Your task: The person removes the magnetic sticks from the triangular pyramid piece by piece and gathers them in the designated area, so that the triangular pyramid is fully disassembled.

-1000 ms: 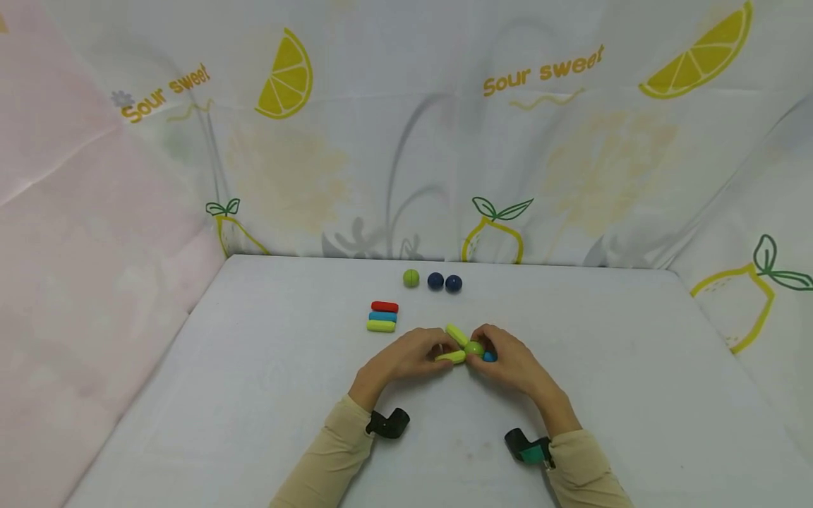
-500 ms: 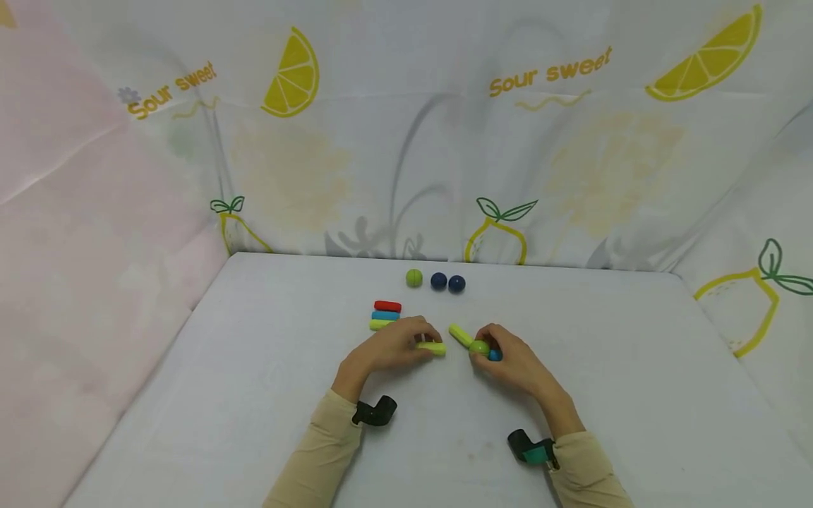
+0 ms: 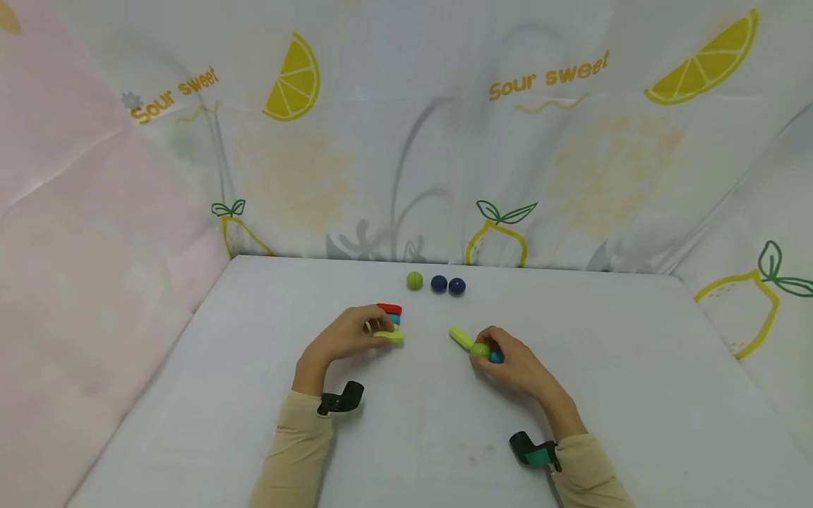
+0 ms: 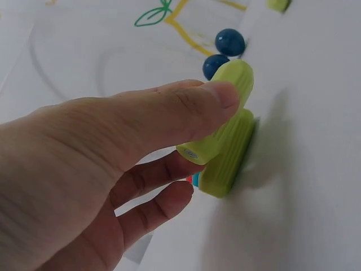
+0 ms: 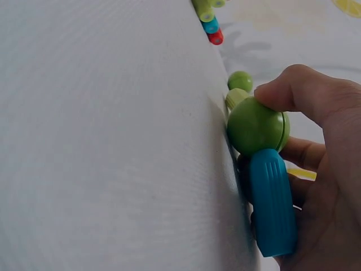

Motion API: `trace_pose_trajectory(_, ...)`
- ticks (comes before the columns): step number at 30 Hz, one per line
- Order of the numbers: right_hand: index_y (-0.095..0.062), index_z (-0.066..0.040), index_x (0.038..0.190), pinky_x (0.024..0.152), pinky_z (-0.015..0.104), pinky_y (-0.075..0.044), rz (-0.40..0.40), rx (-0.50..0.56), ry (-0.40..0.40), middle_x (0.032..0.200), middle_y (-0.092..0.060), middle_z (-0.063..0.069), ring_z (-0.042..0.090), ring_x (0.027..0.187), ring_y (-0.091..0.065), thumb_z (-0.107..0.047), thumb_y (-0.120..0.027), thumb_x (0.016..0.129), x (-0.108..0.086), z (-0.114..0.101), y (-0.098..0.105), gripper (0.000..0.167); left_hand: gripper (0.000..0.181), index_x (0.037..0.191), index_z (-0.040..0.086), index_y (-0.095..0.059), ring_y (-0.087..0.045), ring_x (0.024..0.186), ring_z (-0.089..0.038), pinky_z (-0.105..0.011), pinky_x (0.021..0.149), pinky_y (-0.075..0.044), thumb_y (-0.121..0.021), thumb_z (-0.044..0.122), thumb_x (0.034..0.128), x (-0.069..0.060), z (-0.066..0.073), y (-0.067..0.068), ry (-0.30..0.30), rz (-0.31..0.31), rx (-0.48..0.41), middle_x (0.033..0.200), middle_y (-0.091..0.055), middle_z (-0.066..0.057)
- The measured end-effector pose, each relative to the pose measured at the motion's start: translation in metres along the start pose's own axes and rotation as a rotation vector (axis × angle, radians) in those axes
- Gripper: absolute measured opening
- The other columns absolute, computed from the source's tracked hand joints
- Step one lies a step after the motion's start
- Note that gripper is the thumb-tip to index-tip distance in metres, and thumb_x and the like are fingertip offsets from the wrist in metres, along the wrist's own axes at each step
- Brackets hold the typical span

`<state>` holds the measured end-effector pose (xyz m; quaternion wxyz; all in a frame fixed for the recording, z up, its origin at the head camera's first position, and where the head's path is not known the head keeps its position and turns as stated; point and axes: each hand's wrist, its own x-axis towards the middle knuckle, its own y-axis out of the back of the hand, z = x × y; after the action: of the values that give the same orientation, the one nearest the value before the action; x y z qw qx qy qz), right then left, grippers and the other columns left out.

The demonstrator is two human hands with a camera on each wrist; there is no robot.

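My left hand [image 3: 346,335] pinches a yellow-green magnetic stick [image 4: 237,76] between thumb and fingers. The stick is just in front of a row made of a red stick [image 3: 390,309], a blue stick [image 3: 394,319] and another yellow-green stick [image 4: 230,161]. In the left wrist view the held stick overlaps that row stick; whether they touch I cannot tell. My right hand [image 3: 516,363] grips a green ball [image 5: 254,127] low at the table. A blue stick [image 5: 272,203] joins the ball on the near side, and a yellow-green stick [image 3: 460,338] sticks out toward the far left.
Near the back edge of the white table [image 3: 571,317] lie a green ball [image 3: 415,281] and two dark blue balls [image 3: 439,283]. A lemon-print cloth [image 3: 406,141] hangs behind. Each wrist carries a small black camera [image 3: 343,397].
My left hand has pulled its yellow-green stick off the green ball and carried it left to the row of sticks. The right hand stays almost still around the ball.
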<state>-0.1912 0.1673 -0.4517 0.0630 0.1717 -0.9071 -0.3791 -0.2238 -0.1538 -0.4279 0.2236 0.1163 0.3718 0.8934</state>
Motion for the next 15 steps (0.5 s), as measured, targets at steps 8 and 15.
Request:
trace_pose_trajectory(8,-0.056,-0.013,0.109,0.075,0.029,-0.044,0.0,-0.005,0.007,0.094,-0.057,-0.001,0.012,0.084,-0.05,-0.024,-0.065,0.088,-0.001,0.004,-0.002,0.025,0.016,0.092,0.013,-0.067,-0.057,0.084,-0.014,-0.027,0.076,-0.048,-0.077,0.015,0.0786,-0.006,-0.009,0.005,0.011,0.007,0.011,0.09,-0.066,0.002)
trace_pose_trajectory(15,-0.056,-0.014,0.109,0.076,0.029,-0.044,0.0,0.004,0.011,0.094,-0.057,-0.001,0.013,0.084,-0.05,-0.025,-0.066,0.088,0.0,0.003,-0.001,0.026,0.013,0.089,0.015,-0.067,-0.056,0.082,-0.012,-0.025,0.073,-0.047,-0.076,0.015,0.0793,-0.005,-0.015,0.004,0.023,0.035,0.007,0.087,-0.062,0.002)
